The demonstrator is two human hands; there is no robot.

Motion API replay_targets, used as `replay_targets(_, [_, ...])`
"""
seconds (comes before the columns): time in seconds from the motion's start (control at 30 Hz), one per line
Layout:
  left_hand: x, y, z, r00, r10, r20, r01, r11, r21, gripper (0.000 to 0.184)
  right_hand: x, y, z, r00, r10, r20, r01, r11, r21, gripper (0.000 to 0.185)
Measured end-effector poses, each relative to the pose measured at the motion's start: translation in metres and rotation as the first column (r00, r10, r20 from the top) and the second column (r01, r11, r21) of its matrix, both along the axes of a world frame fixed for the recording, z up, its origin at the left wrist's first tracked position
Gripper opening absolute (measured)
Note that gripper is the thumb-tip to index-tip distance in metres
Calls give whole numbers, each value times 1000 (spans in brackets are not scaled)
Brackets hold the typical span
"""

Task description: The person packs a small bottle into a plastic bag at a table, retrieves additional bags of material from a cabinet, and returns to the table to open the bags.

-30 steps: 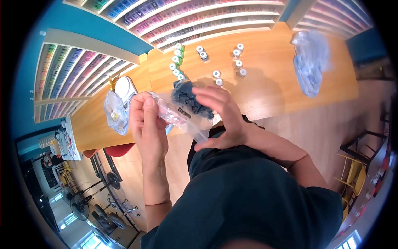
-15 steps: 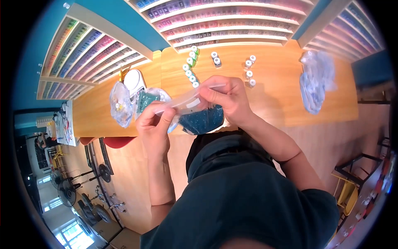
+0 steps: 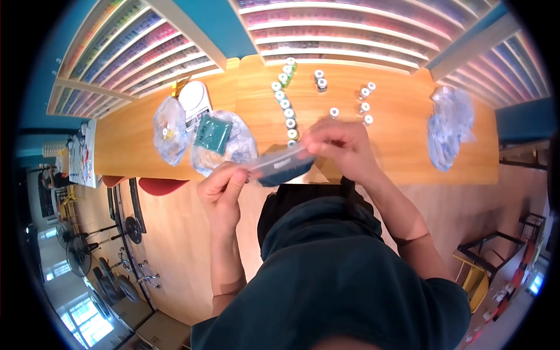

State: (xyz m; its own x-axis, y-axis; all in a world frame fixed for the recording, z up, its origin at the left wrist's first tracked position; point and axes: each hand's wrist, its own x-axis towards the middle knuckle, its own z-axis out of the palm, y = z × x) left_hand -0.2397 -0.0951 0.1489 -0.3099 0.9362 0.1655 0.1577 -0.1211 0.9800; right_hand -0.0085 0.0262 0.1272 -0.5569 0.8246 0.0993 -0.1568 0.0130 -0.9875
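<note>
A clear plastic zip bag [image 3: 286, 172] with dark blue contents hangs between my hands, at the near edge of the table. My left hand [image 3: 223, 189] pinches the left end of its top strip between thumb and fingers. At the other end, my right hand [image 3: 344, 149] has closed on the strip's corner. The bag's mouth is stretched nearly straight and looks slightly blurred. Beyond my left hand lies a packet of green material [image 3: 213, 134] on a crumpled clear plastic bag [image 3: 240, 143].
Small white-capped bottles [image 3: 284, 104] form a long row, with more bottles [image 3: 365, 107] further right. A white scale [image 3: 193, 98] and a plastic bag [image 3: 170, 131] stand left; crumpled plastic bags [image 3: 449, 125] lie right. Shelves [image 3: 344, 32] line the wall. A red chair [image 3: 163, 186] is below the table edge.
The view has shifted. My hands have moved closer to my body with the bag, which now appears foreshortened. The green packet and one more bottle near my right hand have come into clear sight.
</note>
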Motion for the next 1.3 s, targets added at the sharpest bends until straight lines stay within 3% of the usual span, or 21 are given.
replay_targets(0.03, [-3,-7,1,999,22,23,-22,1000,-13,11,-3,-2,1,998,52,33,-52,998,18,12])
replay_targets(0.17, [-16,-24,-5,985,149,90,-137,982,-131,12,-24,-19,-10,979,-51,199,-47,886,462,17])
replay_targets(0.27, [-38,-30,-41,953,274,133,-247,950,-189,15,-46,-37,-13,961,-69,267,-110,793,599,13])
replay_targets(0.3, [-46,-30,-54,941,315,122,-287,936,-202,17,-60,-45,-14,978,-37,208,-100,785,611,12])
replay_targets(0.4, [-64,-32,-70,913,368,178,-323,916,-237,33,-97,-52,-29,975,-40,219,-88,833,546,12])
replay_targets(0.47, [-64,-27,-68,896,401,191,-370,911,-182,45,-117,-53,-34,978,-65,198,16,971,240,9])
replay_targets(0.5, [-69,-30,-69,971,227,80,-215,968,-131,55,-126,-52,-34,982,-63,180,43,993,111,11])
replay_targets(0.53, [-66,-32,-70,985,174,-8,-174,977,-125,54,-136,-52,-34,984,-63,164,68,997,-21,12])
replay_targets(0.57, [-56,-31,-69,988,118,-95,-130,984,-125,53,-148,-55,-34,988,-60,141,59,998,7,13])
replay_targets(0.63, [-50,-29,-81,995,98,29,-94,988,-125,49,-170,-64,-36,993,-52,103,46,997,58,16])
replay_targets(0.7, [-59,-21,-120,891,156,426,-118,986,-114,44,-186,-64,-31,984,61,169,-93,978,189,19])
replay_targets(0.77, [-83,-12,-127,917,105,384,-66,991,-113,38,-195,-58,-29,967,122,222,-168,966,199,21])
replay_targets(0.8, [-92,-11,-129,927,79,365,-39,993,-114,37,-196,-50,-28,973,-21,228,-34,971,235,20])
replay_targets(0.87, [-98,-10,-126,844,109,525,-8,982,-190,33,-196,-26,-22,926,-300,228,223,924,311,18])
replay_targets(0.93, [-106,-11,-108,734,72,675,106,970,-219,33,-201,-6,-20,879,-424,216,323,865,385,15])
replay_targets(0.97, [-109,-11,-107,718,76,692,119,966,-230,32,-200,-1,-20,898,-378,225,304,902,306,14])
replay_targets(1.0, [-112,-10,-108,726,52,686,143,964,-225,32,-199,3,-20,914,-335,231,285,932,225,13])
replay_targets(1.07, [-119,-9,-109,740,4,672,189,959,-213,32,-193,6,-24,984,-12,178,46,981,-187,12])
replay_targets(1.17, [-138,-13,-121,805,8,593,240,910,-338,25,-194,-6,-37,977,-20,212,70,970,-232,10])
replay_targets(1.2, [-141,-13,-111,900,-23,436,168,939,-299,25,-195,-12,-39,970,-22,243,87,961,-261,11])
replay_targets(1.3, [-152,-8,-65,985,-47,-167,35,997,-71,37,-195,-29,-55,967,2,256,-14,999,41,8])
